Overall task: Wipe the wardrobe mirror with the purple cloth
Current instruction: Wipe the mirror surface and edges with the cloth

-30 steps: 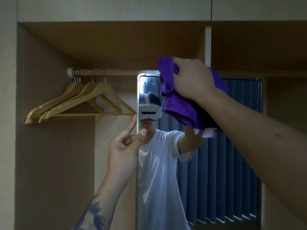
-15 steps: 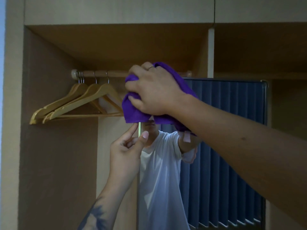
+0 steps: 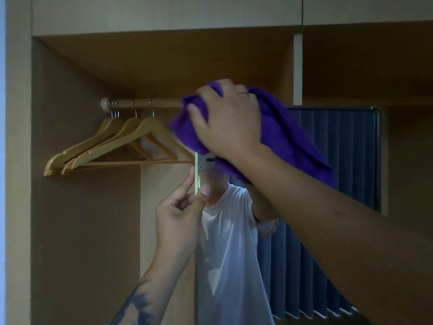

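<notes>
A tall wardrobe mirror [image 3: 328, 160] hangs in the open wardrobe, reflecting a person in a white shirt and dark blue curtains. My right hand [image 3: 228, 120] grips a bunched purple cloth [image 3: 288, 137] and presses it against the mirror's top left corner, which the cloth hides. Lower down, my left hand [image 3: 180, 212] pinches the mirror's left edge between thumb and forefinger, its other fingers curled.
Several wooden hangers [image 3: 112, 146] hang on a rail [image 3: 150, 103] to the left of the mirror, close to the cloth. The wardrobe's brown side wall [image 3: 82, 231] and top panel enclose the space. A white divider post [image 3: 297, 66] stands above the mirror.
My right hand has swept the cloth leftward along the mirror's top, from its upper middle to the top left corner. My left hand has kept its hold on the left edge.
</notes>
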`<state>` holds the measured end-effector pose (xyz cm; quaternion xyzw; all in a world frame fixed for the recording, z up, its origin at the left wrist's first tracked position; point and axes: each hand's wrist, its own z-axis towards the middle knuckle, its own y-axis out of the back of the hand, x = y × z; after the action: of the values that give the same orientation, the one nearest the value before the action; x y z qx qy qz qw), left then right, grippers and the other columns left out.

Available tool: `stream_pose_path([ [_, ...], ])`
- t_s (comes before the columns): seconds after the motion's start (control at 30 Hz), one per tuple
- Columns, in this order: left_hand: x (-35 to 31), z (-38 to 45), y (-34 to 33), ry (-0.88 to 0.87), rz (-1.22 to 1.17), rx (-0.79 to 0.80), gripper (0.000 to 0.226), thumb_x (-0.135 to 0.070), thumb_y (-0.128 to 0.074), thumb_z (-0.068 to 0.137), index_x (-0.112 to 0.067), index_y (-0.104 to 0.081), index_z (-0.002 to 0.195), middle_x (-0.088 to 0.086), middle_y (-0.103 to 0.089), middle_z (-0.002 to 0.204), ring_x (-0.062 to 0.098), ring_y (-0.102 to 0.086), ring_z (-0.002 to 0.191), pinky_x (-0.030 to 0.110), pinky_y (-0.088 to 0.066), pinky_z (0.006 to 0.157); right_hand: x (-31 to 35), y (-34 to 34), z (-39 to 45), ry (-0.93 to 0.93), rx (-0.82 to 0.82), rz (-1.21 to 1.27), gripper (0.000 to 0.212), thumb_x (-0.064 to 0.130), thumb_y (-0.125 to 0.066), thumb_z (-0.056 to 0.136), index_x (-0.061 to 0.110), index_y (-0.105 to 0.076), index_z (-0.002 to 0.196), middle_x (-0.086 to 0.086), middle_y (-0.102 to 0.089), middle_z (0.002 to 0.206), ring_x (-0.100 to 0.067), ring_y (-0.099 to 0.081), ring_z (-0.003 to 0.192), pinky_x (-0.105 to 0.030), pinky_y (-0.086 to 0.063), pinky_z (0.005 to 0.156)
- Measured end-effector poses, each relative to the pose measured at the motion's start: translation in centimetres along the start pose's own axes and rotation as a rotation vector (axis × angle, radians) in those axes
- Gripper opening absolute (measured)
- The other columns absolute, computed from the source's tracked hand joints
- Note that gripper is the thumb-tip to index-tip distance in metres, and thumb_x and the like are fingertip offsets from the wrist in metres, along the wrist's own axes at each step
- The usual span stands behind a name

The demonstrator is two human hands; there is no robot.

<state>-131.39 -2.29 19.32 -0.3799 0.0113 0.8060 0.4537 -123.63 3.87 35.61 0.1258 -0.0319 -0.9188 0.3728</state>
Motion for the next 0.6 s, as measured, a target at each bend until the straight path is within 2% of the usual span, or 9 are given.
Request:
stream_pose_path([
  [0.03,-0.2,-0.1,0.0,0.003,-0.002,-0.005,0.045,-0.017,-0.073,0.094,-0.035,-0.063,0.135,0.008,-0.051,0.104,0.011,-0.046,0.054,0.033,-0.040,0.068,0.9,-0.1,0.1,0.048,0.000,0.010,0.043,0.048,-0.046,0.097,0.028,-0.065,0.129,-0.007,-0.058,0.137,-0.034,-0.056,0.119,-0.046,-0.043,0.094],
  [0.07,-0.2,-0.1,0.0,0.017,-0.013,-0.007,0.042,-0.018,-0.074,0.094,-0.038,-0.064,0.129,-0.005,-0.035,0.074,0.019,-0.042,0.056,0.036,-0.039,0.067,1.3,-0.2,0.0,0.113,0.016,0.009,0.040,0.045,-0.049,0.095,0.028,-0.068,0.125,-0.006,-0.058,0.138,-0.034,-0.056,0.120,-0.046,-0.044,0.094],
  [0.1,-0.1,-0.1,-0.1,0.028,-0.029,-0.012,0.039,-0.018,-0.074,0.093,-0.041,-0.065,0.124,0.000,-0.041,0.066,0.020,-0.040,0.058,0.037,-0.038,0.068,1.4,-0.3,0.0,0.194,0.038,-0.003,0.037,0.041,-0.052,0.092,0.027,-0.070,0.121,-0.005,-0.057,0.140,-0.034,-0.055,0.122,-0.046,-0.044,0.094],
  [0.2,0.1,-0.1,-0.3,0.040,-0.057,-0.023,0.036,-0.016,-0.073,0.094,-0.044,-0.067,0.115,0.002,-0.050,0.062,0.018,-0.042,0.060,0.036,-0.040,0.068,-0.2,-0.1,-0.3,0.478,0.078,-0.022,0.033,0.042,-0.052,0.093,0.025,-0.073,0.111,-0.003,-0.055,0.146,-0.035,-0.049,0.132,-0.048,-0.044,0.095],
  [0.27,0.0,-0.1,-0.5,0.012,-0.070,-0.020,0.038,-0.011,-0.071,0.095,-0.043,-0.066,0.116,-0.008,-0.064,0.059,0.001,-0.051,0.057,0.025,-0.046,0.068,-1.8,0.2,0.1,0.570,0.118,-0.032,0.040,0.053,-0.046,0.098,0.028,-0.072,0.116,-0.002,-0.052,0.150,-0.034,-0.047,0.134,-0.047,-0.045,0.096],
  [0.33,0.0,-0.2,-0.5,-0.016,-0.058,0.000,0.041,-0.011,-0.070,0.096,-0.031,-0.064,0.131,-0.010,-0.074,0.063,-0.011,-0.051,0.058,0.013,-0.044,0.066,-2.5,0.7,0.4,0.502,0.133,-0.007,0.046,0.061,-0.042,0.099,0.035,-0.067,0.128,-0.002,-0.049,0.152,-0.031,-0.051,0.130,-0.045,-0.048,0.094],
  [0.43,0.5,-0.1,0.0,-0.018,-0.045,0.024,0.049,-0.011,-0.069,0.096,-0.019,-0.058,0.143,-0.016,-0.073,0.063,-0.015,-0.049,0.058,0.014,-0.044,0.069,-2.5,0.6,0.0,0.251,0.053,0.012,0.052,0.064,-0.040,0.101,0.036,-0.058,0.141,-0.007,-0.056,0.141,-0.032,-0.058,0.120,-0.042,-0.047,0.089],
  [0.53,0.4,-0.1,0.1,-0.018,-0.030,0.032,0.049,-0.010,-0.069,0.096,-0.020,-0.059,0.143,-0.027,-0.064,0.088,-0.018,-0.049,0.067,0.010,-0.048,0.080,-4.2,0.6,-0.4,-0.060,0.005,-0.020,0.056,0.062,-0.030,0.105,0.027,-0.062,0.134,-0.011,-0.063,0.127,-0.033,-0.059,0.115,-0.044,-0.043,0.093],
  [0.6,0.5,-0.2,-0.1,-0.033,-0.008,0.017,0.048,-0.011,-0.070,0.096,-0.025,-0.059,0.141,-0.019,-0.052,0.099,-0.015,-0.051,0.061,0.006,-0.046,0.067,-5.7,0.7,-0.9,-0.150,0.002,-0.031,0.049,0.052,-0.034,0.105,0.022,-0.061,0.134,-0.012,-0.062,0.129,-0.034,-0.057,0.119,-0.045,-0.041,0.099],
])
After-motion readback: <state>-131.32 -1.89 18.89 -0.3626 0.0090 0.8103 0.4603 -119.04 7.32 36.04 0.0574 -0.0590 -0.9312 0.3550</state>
